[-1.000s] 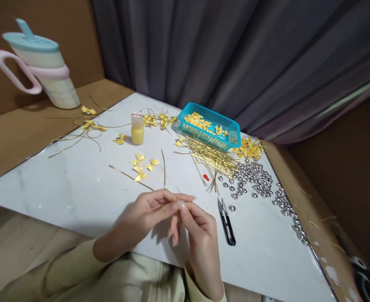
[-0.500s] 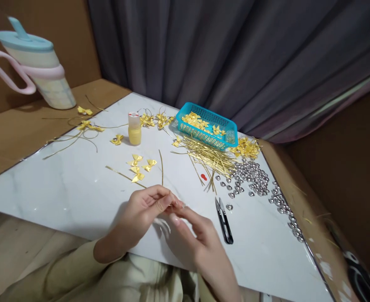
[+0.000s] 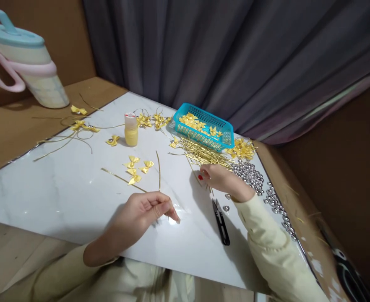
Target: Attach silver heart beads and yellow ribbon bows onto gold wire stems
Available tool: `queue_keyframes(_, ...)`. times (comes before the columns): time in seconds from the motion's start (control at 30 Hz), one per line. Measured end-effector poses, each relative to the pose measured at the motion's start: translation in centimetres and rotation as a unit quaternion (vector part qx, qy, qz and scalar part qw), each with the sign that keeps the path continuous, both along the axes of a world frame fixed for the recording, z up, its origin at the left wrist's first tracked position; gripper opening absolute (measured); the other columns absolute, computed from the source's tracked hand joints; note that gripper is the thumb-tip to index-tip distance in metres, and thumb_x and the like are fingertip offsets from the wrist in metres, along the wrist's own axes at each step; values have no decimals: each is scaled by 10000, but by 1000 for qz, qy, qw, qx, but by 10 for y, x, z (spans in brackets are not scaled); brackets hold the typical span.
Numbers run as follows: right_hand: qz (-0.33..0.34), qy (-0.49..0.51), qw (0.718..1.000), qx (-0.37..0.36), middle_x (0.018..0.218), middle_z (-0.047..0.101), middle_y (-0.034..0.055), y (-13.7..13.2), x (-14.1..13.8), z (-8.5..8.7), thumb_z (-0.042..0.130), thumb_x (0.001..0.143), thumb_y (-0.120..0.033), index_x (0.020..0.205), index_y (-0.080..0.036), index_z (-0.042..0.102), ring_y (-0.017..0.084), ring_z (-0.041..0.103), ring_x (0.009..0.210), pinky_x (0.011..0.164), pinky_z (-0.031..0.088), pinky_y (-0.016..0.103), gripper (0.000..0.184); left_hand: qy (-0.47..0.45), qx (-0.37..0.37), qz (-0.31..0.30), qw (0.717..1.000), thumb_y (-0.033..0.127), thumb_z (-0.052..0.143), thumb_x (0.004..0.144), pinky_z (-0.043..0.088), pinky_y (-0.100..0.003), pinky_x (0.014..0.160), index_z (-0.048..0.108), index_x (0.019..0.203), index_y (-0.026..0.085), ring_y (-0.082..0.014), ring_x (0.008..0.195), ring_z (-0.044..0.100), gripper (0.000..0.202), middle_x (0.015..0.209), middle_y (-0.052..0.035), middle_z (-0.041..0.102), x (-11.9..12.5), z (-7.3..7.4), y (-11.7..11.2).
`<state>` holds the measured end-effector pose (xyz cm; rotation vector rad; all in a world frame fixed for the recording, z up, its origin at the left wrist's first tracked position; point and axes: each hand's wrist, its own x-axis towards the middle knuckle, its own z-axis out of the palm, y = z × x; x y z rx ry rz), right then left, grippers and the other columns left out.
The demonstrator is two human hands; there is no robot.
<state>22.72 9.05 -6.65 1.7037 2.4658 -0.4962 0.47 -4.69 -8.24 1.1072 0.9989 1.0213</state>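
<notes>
Head view: at lower centre, the left hand (image 3: 150, 214) has its thumb and forefinger brought together; whether something is between them, I cannot tell. Right of centre, the right hand (image 3: 216, 179) bends just beside the gold strips (image 3: 204, 152); its grasp is hidden. Snips (image 3: 220, 223) lie below it, yellow bows (image 3: 147, 167) left of centre, a blue basket (image 3: 220, 121) upper centre.

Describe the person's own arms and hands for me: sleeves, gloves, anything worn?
Both the left hand and the right hand are bare: no gloves, rings or bracelets show. The left sleeve and right sleeve are long, pale yellowish-green cloth, plain and creased, with no visible markings.
</notes>
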Motion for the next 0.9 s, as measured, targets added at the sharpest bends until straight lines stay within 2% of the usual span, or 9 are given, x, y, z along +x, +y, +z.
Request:
queue_keyframes(0.13,-17,35,998,-47,639,639,37,11,-8,-4,621,563,67,733,-139,641,131,526,535,476,301,238,267,-2,-3,-13,1000,358,637,833,462,-247,654,675,657,176,-173,675,642,256,676,-40,721,-3,0,1)
queue_keyframes(0.23,-41,101,991,-83,546,604,-7,15,-2,0,620,573,61,738,-140,645,110,499,454,443,325,228,261,-13,-2,-24,1000,356,628,845,450,-239,649,674,666,177,-162,663,630,257,663,-29,711,-3,-1,1)
queue_keyframes(0.33,-68,197,972,-105,523,609,-29,12,9,9,617,694,-57,904,-142,658,118,525,421,429,405,235,231,-32,-2,-31,999,366,623,854,441,-236,645,673,670,176,-156,652,618,269,655,-25,700,-3,-1,1)
queue_keyframes(0.43,-89,293,948,-87,611,662,-5,-4,14,19,650,756,-223,975,-151,641,144,615,525,481,490,258,231,-40,-13,-42,998,380,637,848,434,-239,651,668,670,171,-157,654,609,276,655,-27,693,-2,0,1)
queue_keyframes(0.5,-106,372,919,-72,660,684,8,-22,12,25,696,744,-299,943,-163,641,152,651,586,502,513,258,247,-56,-19,-49,997,393,646,844,427,-242,653,668,672,168,-154,649,598,284,654,-27,688,-2,0,1)
queue_keyframes(0.6,-135,526,836,-77,674,709,20,-54,2,34,777,698,-281,868,-176,653,151,663,573,500,528,255,235,-95,-40,-61,993,428,671,826,405,-243,634,666,661,161,-144,616,571,314,630,-26,670,-1,-1,2)
queue_keyframes(0.67,-143,576,800,-84,679,719,27,-75,-7,38,780,717,-249,823,-183,645,165,688,608,512,545,256,183,-116,-63,-63,989,456,701,796,381,-244,601,651,625,152,-138,591,550,352,600,-29,652,1,-1,2)
queue_keyframes(0.8,-150,625,757,-113,712,743,43,-103,-19,40,769,748,-207,730,-181,622,180,724,670,546,576,251,151,-176,-90,-64,978,451,774,723,380,-252,584,616,584,144,-135,553,525,372,538,-22,604,6,1,4)
queue_keyframes(0.9,-154,641,741,-128,735,755,54,-113,-22,37,771,750,-195,717,-177,627,187,732,667,552,591,261,148,-214,-97,-69,969,435,804,692,388,-249,570,604,566,141,-126,522,510,377,503,-8,564,8,2,4)
